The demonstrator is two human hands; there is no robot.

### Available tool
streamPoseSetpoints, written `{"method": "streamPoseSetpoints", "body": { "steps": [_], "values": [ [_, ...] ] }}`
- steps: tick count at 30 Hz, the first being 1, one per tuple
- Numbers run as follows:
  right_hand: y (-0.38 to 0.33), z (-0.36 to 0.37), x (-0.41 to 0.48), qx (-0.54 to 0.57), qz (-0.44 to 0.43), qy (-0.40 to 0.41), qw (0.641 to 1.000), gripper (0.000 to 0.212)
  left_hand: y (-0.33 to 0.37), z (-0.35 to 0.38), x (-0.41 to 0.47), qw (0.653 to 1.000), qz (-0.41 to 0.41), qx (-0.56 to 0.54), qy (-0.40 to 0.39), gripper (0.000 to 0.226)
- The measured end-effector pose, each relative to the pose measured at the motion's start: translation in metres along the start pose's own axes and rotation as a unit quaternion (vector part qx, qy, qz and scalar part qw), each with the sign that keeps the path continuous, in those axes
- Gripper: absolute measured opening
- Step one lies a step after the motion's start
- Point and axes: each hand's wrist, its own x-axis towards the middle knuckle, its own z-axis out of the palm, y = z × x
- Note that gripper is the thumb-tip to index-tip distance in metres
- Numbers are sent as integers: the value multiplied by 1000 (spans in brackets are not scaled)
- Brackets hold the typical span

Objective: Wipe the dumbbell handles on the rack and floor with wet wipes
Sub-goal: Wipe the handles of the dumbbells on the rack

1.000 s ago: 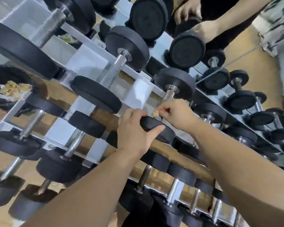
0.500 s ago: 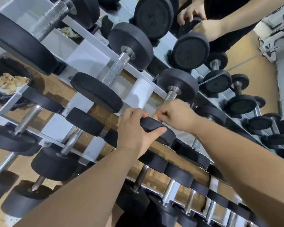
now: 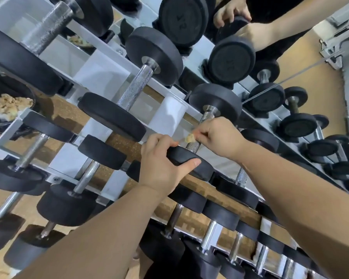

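Black rubber is gripped by the left hand: its fingers are curled over the near head of a dumbbell lying on the white rack, with the thumb laid along the head's front edge. A small, soiled wet wipe is pinched by the right hand against the knurled handle, just above that head.

To the left, an open gap is left between this handle and the neighbouring dumbbell, and white plate and brown floor are seen through it. To the right, another black head lies just beside the right wrist, so little room is left there.

Most of the handle is hidden beneath the right hand, and only short lengths are seen above and below it. Most of the wipe is covered by the fingers. Both forearms are cut off by the lower edge. At the far left, crumpled wipes are seen in a dark container whose shape is hard to make out.
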Motion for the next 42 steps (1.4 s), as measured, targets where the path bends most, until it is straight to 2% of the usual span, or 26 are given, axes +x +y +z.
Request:
{"method": "streamPoseSetpoints", "body": {
  "steps": [2, 4, 9, 10, 13, 16, 20, 22, 24, 26, 31, 32, 35, 38, 42],
  "values": [
    [0, 3, 0, 14, 28, 57, 998, 16, -1, -1, 0, 1000, -1, 4, -3, 54],
    [-3, 8, -10, 76, 68, 95, 990, 10, 0, -2, 1, 1000, -1, 9, -10, 54],
    [-10, 15, -33, 199, 149, 147, 957, 4, 1, -4, 2, 1000, -5, 10, -22, 53],
    [-10, 16, -33, 208, 155, 160, 952, 8, 1, -3, 2, 1000, -6, 9, -21, 52],
    [-12, 18, -29, 195, 144, 185, 952, 15, 1, -2, 2, 1000, -5, 9, -14, 53],
    [-16, 15, -19, 196, 165, 193, 947, 35, 0, -2, 2, 1000, -1, 7, -14, 54],
    [-12, 22, -12, 143, 174, 241, 944, 22, -1, -2, 2, 1000, 3, 10, -12, 55],
    [-11, 27, -16, 162, 186, 250, 936, 21, 0, -2, 3, 1000, 4, 10, -14, 55],
    [-11, 32, -21, 194, 193, 247, 930, 20, 0, -2, 3, 1000, 6, 9, -11, 55],
    [-14, 37, -25, 192, 175, 223, 939, 17, -1, -2, 3, 1000, 8, 7, -6, 55],
    [-5, 21, -19, 100, 31, 118, 987, 13, -2, -1, 4, 1000, 10, 10, -1, 55],
    [1, 13, -12, 73, 28, 116, 990, 13, -2, -1, 4, 1000, 9, 12, -1, 55],
    [11, 2, 7, 16, 95, 161, 982, 14, -2, 0, 4, 1000, 9, 19, 1, 55],
    [0, 13, 0, 60, 124, 185, 973, 11, -2, 0, 5, 1000, 9, 20, 5, 54],
    [-15, 21, -22, 121, 35, 48, 991, 14, -4, 2, 5, 1000, 21, 17, 11, 54]
  ]
}}
